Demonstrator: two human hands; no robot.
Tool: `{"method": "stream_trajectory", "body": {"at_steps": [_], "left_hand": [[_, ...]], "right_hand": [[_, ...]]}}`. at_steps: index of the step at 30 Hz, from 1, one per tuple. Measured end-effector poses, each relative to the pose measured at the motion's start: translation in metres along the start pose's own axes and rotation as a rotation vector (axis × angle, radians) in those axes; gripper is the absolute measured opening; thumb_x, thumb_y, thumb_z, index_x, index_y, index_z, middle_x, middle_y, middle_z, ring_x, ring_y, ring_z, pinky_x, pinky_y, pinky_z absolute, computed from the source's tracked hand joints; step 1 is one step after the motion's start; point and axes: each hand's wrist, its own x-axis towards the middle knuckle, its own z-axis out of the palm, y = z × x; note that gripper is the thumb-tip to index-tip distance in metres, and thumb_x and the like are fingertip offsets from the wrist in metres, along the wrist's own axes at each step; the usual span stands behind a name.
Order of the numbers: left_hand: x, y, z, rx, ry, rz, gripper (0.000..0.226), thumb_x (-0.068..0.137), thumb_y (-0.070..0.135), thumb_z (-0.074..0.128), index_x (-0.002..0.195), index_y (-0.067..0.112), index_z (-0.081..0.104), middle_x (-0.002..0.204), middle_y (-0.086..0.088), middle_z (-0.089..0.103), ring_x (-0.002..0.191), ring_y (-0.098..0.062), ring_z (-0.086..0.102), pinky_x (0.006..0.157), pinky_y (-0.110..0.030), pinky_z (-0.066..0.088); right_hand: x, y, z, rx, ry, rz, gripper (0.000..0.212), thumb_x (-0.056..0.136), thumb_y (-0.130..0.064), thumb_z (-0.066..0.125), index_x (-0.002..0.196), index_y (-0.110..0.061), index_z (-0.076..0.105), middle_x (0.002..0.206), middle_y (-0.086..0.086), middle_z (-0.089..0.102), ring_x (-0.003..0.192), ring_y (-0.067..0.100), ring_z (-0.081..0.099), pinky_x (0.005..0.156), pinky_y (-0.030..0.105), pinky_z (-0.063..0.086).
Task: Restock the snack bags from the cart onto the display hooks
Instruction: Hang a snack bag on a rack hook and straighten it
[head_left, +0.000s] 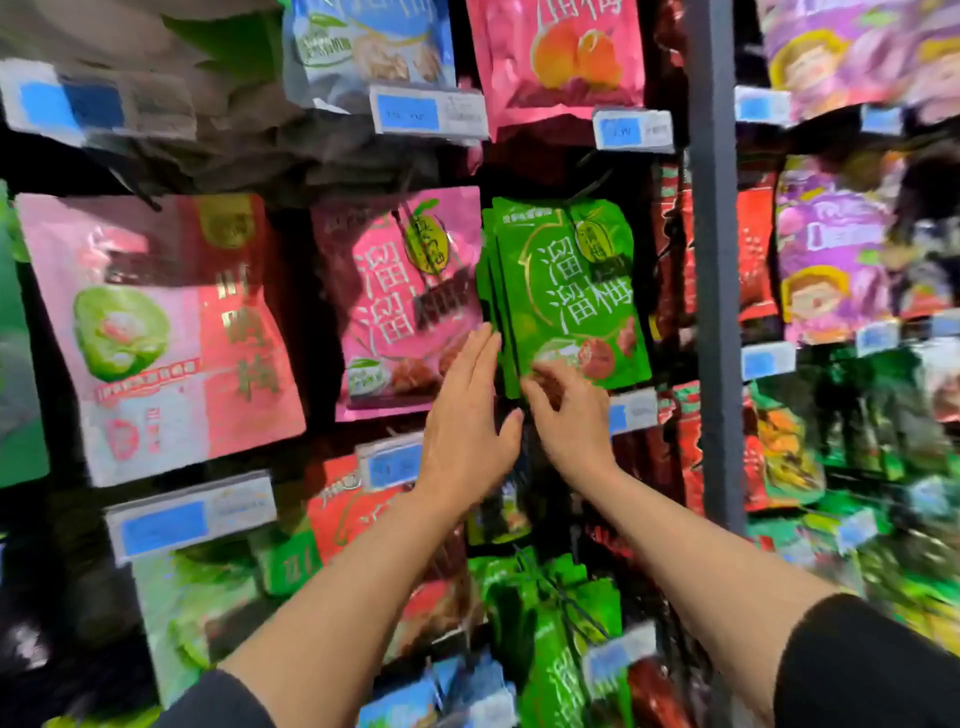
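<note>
Hands steady green bags (glossy, stacked).

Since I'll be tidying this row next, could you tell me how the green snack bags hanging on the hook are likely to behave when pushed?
The green snack bags hang from the top only, so they would probably swing and fan apart; their edges already splay on the left. The glossy film looks slippery, so the left hand and right hand may slide on it. They look light and floppy.
</note>
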Motion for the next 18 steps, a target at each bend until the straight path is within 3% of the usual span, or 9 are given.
{"method": "stream_trajectory", "body": {"at_steps": [4, 8, 12, 18], "left_hand": [[-0.06, 0.05, 0.061, -0.281, -0.044, -0.097, 0.065, 0.075, 0.007, 0.053, 0.139, 0.001, 0.043, 0.146, -0.013, 0.043, 0.138, -0.022, 0.036, 0.117, -0.024, 0.019], [-0.124, 0.104, 0.118, -0.453, -0.082, -0.192, 0.057, 0.078, 0.004, 0.054, 0.134, -0.001, 0.048, 0.138, -0.016, 0.05, 0.13, -0.028, 0.044, 0.113, -0.034, 0.028], [-0.204, 0.168, 0.174, -0.575, -0.41, -0.305, 0.053, 0.082, 0.005, 0.055, 0.134, -0.001, 0.046, 0.133, -0.018, 0.05, 0.126, -0.034, 0.046, 0.108, -0.039, 0.033], [-0.308, 0.237, 0.254, -0.586, -0.965, -0.432, 0.056, 0.081, -0.001, 0.063, 0.134, -0.004, 0.045, 0.134, -0.022, 0.048, 0.128, -0.035, 0.043, 0.106, -0.036, 0.03]], "right_hand": [[-0.051, 0.024, -0.053, -0.153, 0.05, -0.074, 0.018, 0.089, -0.014, 0.06, 0.101, -0.007, 0.072, 0.095, 0.01, 0.074, 0.084, 0.02, 0.066, 0.079, 0.029, 0.045], [-0.109, 0.082, -0.131, -0.311, 0.068, 0.14, 0.023, 0.087, -0.023, 0.059, 0.095, -0.006, 0.073, 0.091, 0.009, 0.074, 0.084, 0.026, 0.07, 0.078, 0.037, 0.053], [-0.193, 0.149, -0.228, -0.51, 0.043, 0.493, 0.018, 0.09, -0.018, 0.064, 0.095, -0.004, 0.073, 0.093, 0.013, 0.074, 0.09, 0.027, 0.069, 0.082, 0.038, 0.051], [-0.327, 0.226, -0.355, -0.765, -0.025, 0.994, 0.02, 0.091, -0.017, 0.061, 0.093, -0.001, 0.073, 0.096, 0.022, 0.071, 0.095, 0.036, 0.065, 0.075, 0.036, 0.043]]}}
